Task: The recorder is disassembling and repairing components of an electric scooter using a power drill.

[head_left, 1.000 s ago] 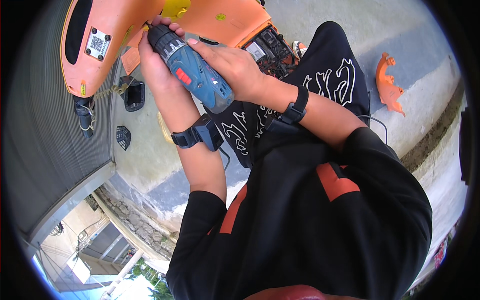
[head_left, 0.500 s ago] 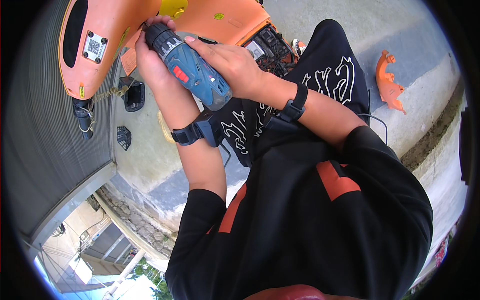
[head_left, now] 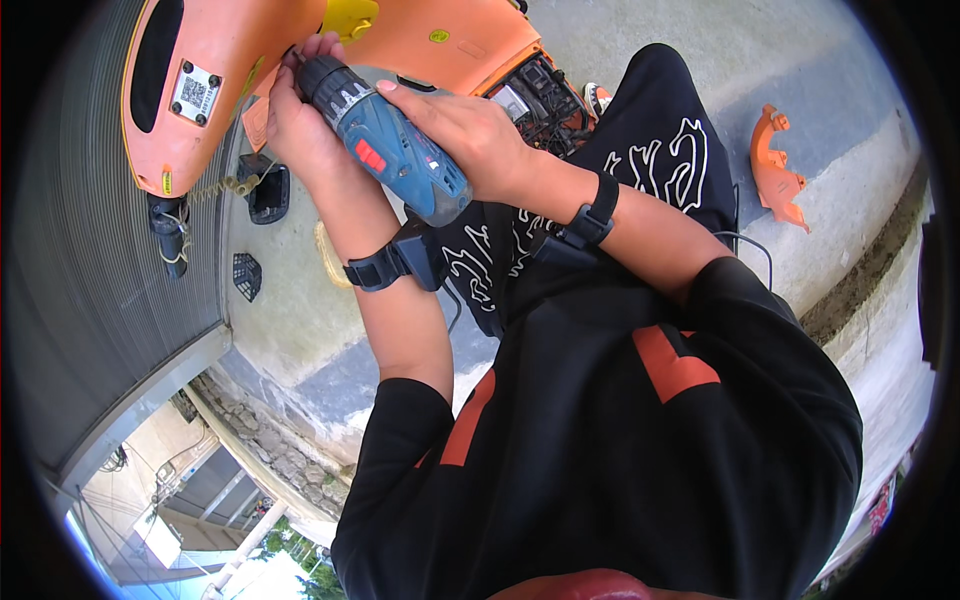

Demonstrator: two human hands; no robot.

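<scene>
A blue cordless drill (head_left: 400, 150) with a black chuck and a red switch lies slantwise, its nose toward the orange vehicle body (head_left: 200, 60). My right hand (head_left: 465, 135) is closed round its far side, the thumb along the top of the housing; the handle is hidden. At the drill's nose, my left hand (head_left: 300, 115) curls its fingers around a slim dark drill bit (head_left: 296, 54) in front of the chuck. The bit's tip is close to the orange panel, and whether they touch cannot be seen.
An open compartment with wiring (head_left: 545, 100) shows in the orange body. A curved orange cover piece (head_left: 777, 170) lies on the concrete at right. Black plastic parts (head_left: 268, 190) and a corrugated grey shutter (head_left: 90, 280) are at left. My knee (head_left: 660, 110) rises beside the compartment.
The drill and both hands have shifted slightly to the right and down. My left fingers have moved a little at the drill's nose.
</scene>
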